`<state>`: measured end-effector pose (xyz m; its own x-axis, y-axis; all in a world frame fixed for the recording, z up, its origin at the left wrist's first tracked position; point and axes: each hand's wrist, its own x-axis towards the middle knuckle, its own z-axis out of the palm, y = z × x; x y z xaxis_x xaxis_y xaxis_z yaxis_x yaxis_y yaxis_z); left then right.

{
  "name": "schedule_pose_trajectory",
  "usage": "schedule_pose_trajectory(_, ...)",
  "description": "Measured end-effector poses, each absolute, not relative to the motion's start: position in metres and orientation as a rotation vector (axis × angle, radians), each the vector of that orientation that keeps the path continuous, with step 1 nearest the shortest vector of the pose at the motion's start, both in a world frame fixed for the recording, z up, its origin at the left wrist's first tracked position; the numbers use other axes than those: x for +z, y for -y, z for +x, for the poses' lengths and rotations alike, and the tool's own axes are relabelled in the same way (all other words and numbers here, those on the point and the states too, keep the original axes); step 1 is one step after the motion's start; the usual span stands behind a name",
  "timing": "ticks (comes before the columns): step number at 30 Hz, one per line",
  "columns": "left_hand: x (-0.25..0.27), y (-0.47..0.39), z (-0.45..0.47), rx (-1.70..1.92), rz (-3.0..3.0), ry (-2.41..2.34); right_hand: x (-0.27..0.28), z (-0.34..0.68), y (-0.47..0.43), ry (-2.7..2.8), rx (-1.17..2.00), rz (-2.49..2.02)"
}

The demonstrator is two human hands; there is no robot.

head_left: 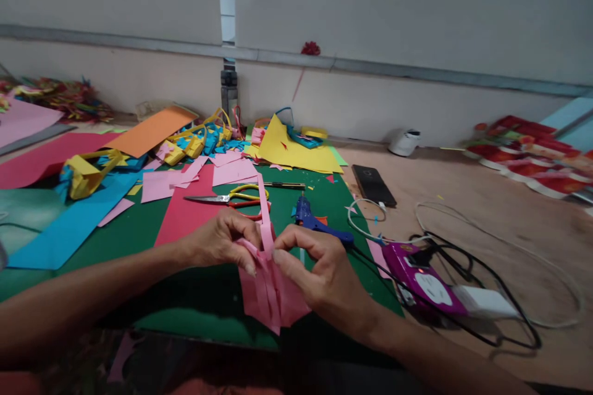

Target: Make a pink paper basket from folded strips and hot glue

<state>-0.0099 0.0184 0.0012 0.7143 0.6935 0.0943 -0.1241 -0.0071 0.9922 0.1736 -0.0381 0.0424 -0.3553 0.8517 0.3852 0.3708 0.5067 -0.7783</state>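
A folded pink paper piece (264, 290) hangs between my hands over the front of a green mat (204, 315). From its top a narrow pink paper strip (265, 216) sticks up. My left hand (236, 241) pinches the piece's upper left edge between thumb and fingers. On the other side, my right hand (315, 265) pinches the upper right edge near the strip's base. Just beyond the hands lie scissors (227, 197) with yellow and red handles. A blue glue gun (319, 222) rests to the right of them.
A purple power strip (421, 284) with plugs and looping cables sits at right. Behind it lies a black phone (373, 185). Yellow paper (296, 148), a blue sheet (83, 222) and several small paper baskets (88, 173) cover the back and left. A wall stands behind.
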Motion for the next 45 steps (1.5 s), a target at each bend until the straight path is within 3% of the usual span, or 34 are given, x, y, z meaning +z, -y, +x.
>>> schedule_pose_trajectory(18, 0.001, -0.010, -0.007, 0.750, 1.340, -0.677, 0.038, 0.179, 0.030, 1.836, 1.091, -1.065)
schedule_pose_trajectory(45, -0.003, 0.005, 0.004, 0.745, 1.245, -0.743, 0.034, 0.173, 0.026, 1.812, 0.883, -1.228)
